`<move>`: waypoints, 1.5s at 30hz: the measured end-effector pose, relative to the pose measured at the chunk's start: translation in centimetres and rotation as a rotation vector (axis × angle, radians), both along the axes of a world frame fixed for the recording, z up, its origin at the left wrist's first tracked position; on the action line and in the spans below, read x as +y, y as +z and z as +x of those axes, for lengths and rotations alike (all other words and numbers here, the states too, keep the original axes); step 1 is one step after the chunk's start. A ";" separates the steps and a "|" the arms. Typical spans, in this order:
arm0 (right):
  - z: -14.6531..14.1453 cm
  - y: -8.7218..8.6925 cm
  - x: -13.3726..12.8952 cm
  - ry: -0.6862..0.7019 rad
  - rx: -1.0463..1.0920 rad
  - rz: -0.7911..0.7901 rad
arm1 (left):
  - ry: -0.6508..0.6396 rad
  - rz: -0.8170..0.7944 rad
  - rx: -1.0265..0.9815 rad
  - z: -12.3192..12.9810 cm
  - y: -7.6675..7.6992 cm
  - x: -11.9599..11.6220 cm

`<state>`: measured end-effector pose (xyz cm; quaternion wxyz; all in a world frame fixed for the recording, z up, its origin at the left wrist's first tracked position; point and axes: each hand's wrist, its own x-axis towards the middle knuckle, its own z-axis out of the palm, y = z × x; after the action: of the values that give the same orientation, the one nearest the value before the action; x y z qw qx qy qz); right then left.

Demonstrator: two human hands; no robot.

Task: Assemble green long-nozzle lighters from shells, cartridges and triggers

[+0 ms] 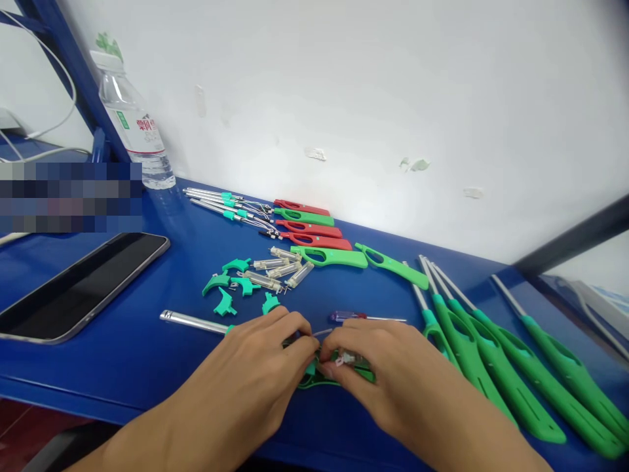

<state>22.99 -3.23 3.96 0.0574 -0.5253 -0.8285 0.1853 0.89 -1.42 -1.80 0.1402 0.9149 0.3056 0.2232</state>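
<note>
A partly assembled stick lighter with a green shell (pixel 319 383) lies under both hands at the front of the table, its metal tube (pixel 194 321) sticking out to the left. My left hand (pixel 260 367) is closed over its middle, thumb and finger pinched at the inner parts. Opposite it, my right hand (pixel 393 364) pinches at the same spot; the fingers hide what is between them. Beside the right fingers shows a small clear and metal piece (pixel 348 358). Just beyond the hands lies a screwdriver (pixel 344 316) with a purple handle.
Green triggers (pixel 225 303), clear fuel tanks (pixel 260 280), red and green shell halves (pixel 314 239) and wired metal tubes (pixel 211 204) lie farther back. Several assembled green lighters (pixel 521 387) lie at right. A phone (pixel 83 288) and water bottle (pixel 135 131) stand left.
</note>
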 end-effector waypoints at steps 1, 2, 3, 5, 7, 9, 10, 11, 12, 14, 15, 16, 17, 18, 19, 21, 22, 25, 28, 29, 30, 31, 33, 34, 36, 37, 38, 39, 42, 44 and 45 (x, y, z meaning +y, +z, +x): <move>0.0 0.0 0.0 0.001 -0.002 0.008 | -0.002 0.013 -0.013 0.1 0.0 0.0; 0.0 0.0 0.0 0.003 0.000 0.014 | -0.001 0.022 -0.022 0.1 0.1 -0.1; 0.0 0.0 0.1 0.008 0.000 0.019 | 0.001 0.029 -0.031 0.2 0.1 -0.1; 0.0 0.0 0.0 0.018 -0.007 0.037 | 0.010 0.027 -0.045 0.2 0.0 -0.2; 0.0 0.0 -0.1 0.031 -0.023 0.067 | 0.017 0.015 -0.055 0.2 -0.1 -0.2; 0.1 0.0 -0.2 0.033 -0.034 0.090 | 0.021 0.002 -0.049 0.2 -0.2 -0.1; 0.1 0.0 -0.2 0.033 -0.037 0.094 | 0.022 -0.002 -0.038 0.2 -0.3 -0.1; 0.2 0.0 -0.2 0.035 -0.040 0.092 | 0.023 0.001 -0.029 0.2 -0.3 0.0; 0.2 0.0 -0.2 0.035 -0.042 0.087 | 0.024 0.004 -0.021 0.3 -0.3 0.0; 0.2 -0.1 -0.2 0.036 -0.041 0.071 | 0.030 0.006 -0.009 0.3 -0.2 -0.1; 0.2 -0.1 -0.1 0.030 -0.031 0.064 | 0.034 0.001 -0.007 0.4 -0.2 -0.1; 0.2 -0.2 -0.1 0.022 -0.019 0.060 | 0.039 -0.007 -0.005 0.4 -0.1 -0.1; 0.1 -0.2 -0.1 0.013 -0.006 0.059 | 0.043 -0.015 -0.002 0.4 -0.1 -0.1; 0.1 -0.2 -0.1 0.009 0.000 0.060 | 0.046 -0.022 0.000 0.4 -0.1 -0.1; 0.1 -0.2 -0.1 0.009 -0.003 0.060 | 0.046 -0.025 0.001 0.4 0.0 -0.1; 0.1 -0.2 0.0 0.020 -0.023 0.055 | 0.035 -0.030 0.008 0.4 0.0 -0.1; 0.0 -0.2 0.0 0.020 -0.030 0.052 | 0.030 -0.033 0.006 0.4 0.0 0.0; 0.1 -0.2 0.0 0.015 -0.017 0.060 | 0.033 -0.047 -0.017 0.4 -0.1 0.1; 0.1 -0.2 -0.1 0.038 -0.038 0.084 | 0.044 -0.058 -0.035 0.4 -0.2 0.1; 0.1 -0.1 -0.1 0.048 -0.051 0.090 | 0.047 -0.057 -0.038 0.4 -0.2 0.0; 0.1 -0.1 -0.1 0.052 -0.061 0.094 | 0.048 -0.059 -0.041 0.4 -0.2 0.0; 0.0 0.0 -0.1 0.054 -0.065 0.098 | 0.051 -0.060 -0.045 0.4 -0.2 0.0; 0.0 0.1 0.1 0.044 -0.051 0.105 | 0.050 -0.055 -0.050 0.4 -0.1 0.0; -0.1 0.1 0.1 0.035 -0.036 0.105 | 0.046 -0.050 -0.044 0.4 -0.1 0.0; 0.0 0.2 0.2 0.025 -0.006 0.097 | 0.035 -0.038 -0.030 0.3 0.0 0.0; 0.0 0.3 0.2 0.020 0.005 0.093 | 0.031 -0.034 -0.025 0.3 0.0 0.0; 0.1 0.3 0.2 0.017 0.013 0.090 | 0.028 -0.033 -0.023 0.3 0.0 0.0; 0.1 0.3 0.1 0.015 0.019 0.091 | 0.028 -0.034 -0.027 0.3 0.0 0.0; 0.3 0.2 0.0 0.008 0.031 0.105 | 0.036 -0.033 -0.039 0.4 -0.1 0.1; 0.5 0.0 0.0 0.009 0.038 0.116 | 0.034 -0.036 -0.036 0.4 -0.1 0.1; 0.6 -0.1 0.0 0.013 0.042 0.127 | 0.035 -0.039 -0.034 0.4 -0.2 0.0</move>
<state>23.56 -3.20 3.88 0.1069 -0.5112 -0.8406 0.1436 1.26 -1.39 -1.96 0.1591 0.9026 0.3235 0.2352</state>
